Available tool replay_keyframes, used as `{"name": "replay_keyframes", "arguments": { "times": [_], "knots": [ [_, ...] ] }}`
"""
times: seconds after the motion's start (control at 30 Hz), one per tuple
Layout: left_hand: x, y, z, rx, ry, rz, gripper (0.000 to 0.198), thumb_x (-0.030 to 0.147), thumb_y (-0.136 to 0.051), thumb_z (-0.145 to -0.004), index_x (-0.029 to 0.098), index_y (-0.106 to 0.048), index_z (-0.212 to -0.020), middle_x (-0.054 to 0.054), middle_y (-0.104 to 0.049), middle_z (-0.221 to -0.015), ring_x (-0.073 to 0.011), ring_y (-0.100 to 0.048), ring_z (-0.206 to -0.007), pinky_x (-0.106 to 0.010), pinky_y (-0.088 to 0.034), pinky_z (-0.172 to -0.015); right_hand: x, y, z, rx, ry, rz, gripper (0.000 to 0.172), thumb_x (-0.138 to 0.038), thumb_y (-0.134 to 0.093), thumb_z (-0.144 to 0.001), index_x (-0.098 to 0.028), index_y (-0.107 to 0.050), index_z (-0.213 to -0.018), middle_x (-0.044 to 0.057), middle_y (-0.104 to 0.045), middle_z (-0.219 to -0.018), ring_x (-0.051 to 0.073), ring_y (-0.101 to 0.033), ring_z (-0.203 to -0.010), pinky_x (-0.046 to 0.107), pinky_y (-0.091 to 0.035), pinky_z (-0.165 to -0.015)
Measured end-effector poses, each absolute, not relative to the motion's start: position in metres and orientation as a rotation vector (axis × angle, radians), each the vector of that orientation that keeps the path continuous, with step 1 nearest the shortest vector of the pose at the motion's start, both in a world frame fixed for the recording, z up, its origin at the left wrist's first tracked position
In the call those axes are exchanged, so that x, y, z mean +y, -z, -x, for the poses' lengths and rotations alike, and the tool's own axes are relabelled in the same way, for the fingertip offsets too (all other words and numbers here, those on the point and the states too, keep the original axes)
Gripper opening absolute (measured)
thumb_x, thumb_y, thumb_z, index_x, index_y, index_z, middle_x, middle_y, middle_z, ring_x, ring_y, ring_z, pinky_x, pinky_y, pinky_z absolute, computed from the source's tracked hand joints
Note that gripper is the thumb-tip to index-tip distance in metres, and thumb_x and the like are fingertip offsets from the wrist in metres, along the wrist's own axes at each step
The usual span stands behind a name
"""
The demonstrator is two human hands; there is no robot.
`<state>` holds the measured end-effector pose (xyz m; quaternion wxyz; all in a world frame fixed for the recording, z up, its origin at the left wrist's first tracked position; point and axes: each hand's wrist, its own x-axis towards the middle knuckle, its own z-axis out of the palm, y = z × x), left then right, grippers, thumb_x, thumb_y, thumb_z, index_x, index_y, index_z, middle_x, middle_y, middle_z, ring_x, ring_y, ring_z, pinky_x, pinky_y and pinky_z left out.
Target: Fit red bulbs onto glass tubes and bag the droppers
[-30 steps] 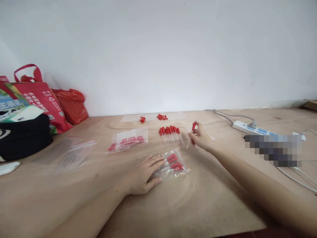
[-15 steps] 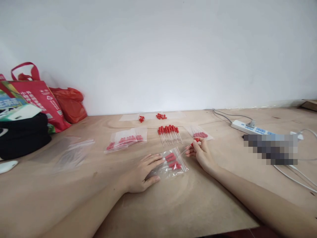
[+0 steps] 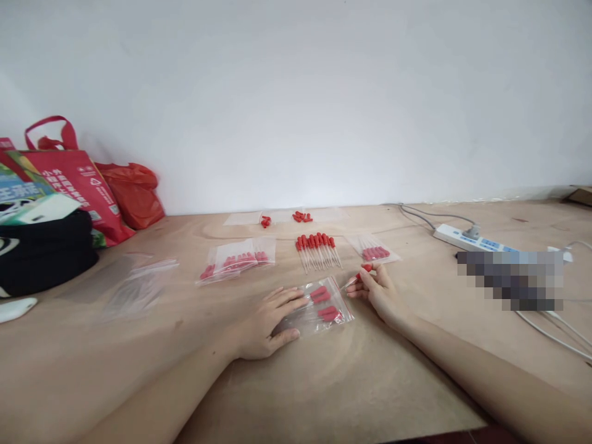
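A clear zip bag (image 3: 308, 320) with several red-topped droppers inside lies on the wooden table. My left hand (image 3: 272, 324) rests on its left part, fingers spread and thumb apart. Just right of the bag's opening, my right hand (image 3: 377, 293) pinches a red-topped dropper (image 3: 364, 270), its thin clear end pointing down and left toward the bag. Behind the bag lies a row of loose droppers (image 3: 318, 250), red ends away from me.
Filled bags lie at the left (image 3: 238, 260) and right (image 3: 374, 250) of the row. Red caps (image 3: 302, 216) sit near the wall. Flat bags (image 3: 139, 290), a black item (image 3: 46, 253) and red bags (image 3: 132, 191) are left; a power strip (image 3: 481, 240) is right.
My right hand has lowered slightly, and the dropper in it has moved down toward the bag's opening. My left hand stays on the bag.
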<state>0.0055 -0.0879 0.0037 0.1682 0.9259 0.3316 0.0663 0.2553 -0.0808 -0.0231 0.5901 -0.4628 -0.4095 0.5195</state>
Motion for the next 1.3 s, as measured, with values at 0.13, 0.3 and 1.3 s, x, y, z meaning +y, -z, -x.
{"name": "replay_keyframes", "arguments": {
  "times": [0.13,0.3,1.3],
  "knots": [
    [-0.089,-0.005,-0.006,0.938,-0.222,-2.632,0.052,0.034,-0.043,-0.083,0.027,-0.026,-0.131,-0.003,-0.029,-0.138,-0.0218,-0.023,-0.126,-0.044,-0.022,-0.103,-0.081,0.028,-0.254,-1.077,-1.261,1.112,0.034,-0.044,-0.062,-0.064,-0.02,-0.042,-0.077,-0.003,-0.055,-0.063,0.011,-0.057,-0.056,0.028,-0.049,-0.06],
    [-0.088,-0.002,-0.005,0.938,-0.239,-2.639,0.054,0.035,-0.042,-0.084,0.027,-0.021,-0.133,-0.003,-0.029,-0.138,-0.0216,-0.024,-0.126,-0.043,-0.022,-0.104,-0.084,0.031,-0.254,-1.601,-1.082,1.193,0.024,-0.038,-0.062,-0.065,-0.017,-0.059,-0.076,-0.001,-0.053,-0.061,0.01,-0.046,-0.052,0.024,-0.04,-0.05],
    [-0.088,-0.006,-0.01,0.825,-0.166,-2.721,0.043,0.03,-0.041,-0.086,0.036,-0.032,-0.128,0.001,-0.021,-0.141,-0.0213,-0.019,-0.128,-0.046,-0.016,-0.104,-0.068,0.01,-0.243,-1.534,-1.465,1.185,0.031,-0.043,-0.066,-0.059,-0.017,-0.05,-0.059,-0.004,-0.052,-0.05,0.007,-0.045,-0.043,0.02,-0.037,-0.042]
  ]
}}
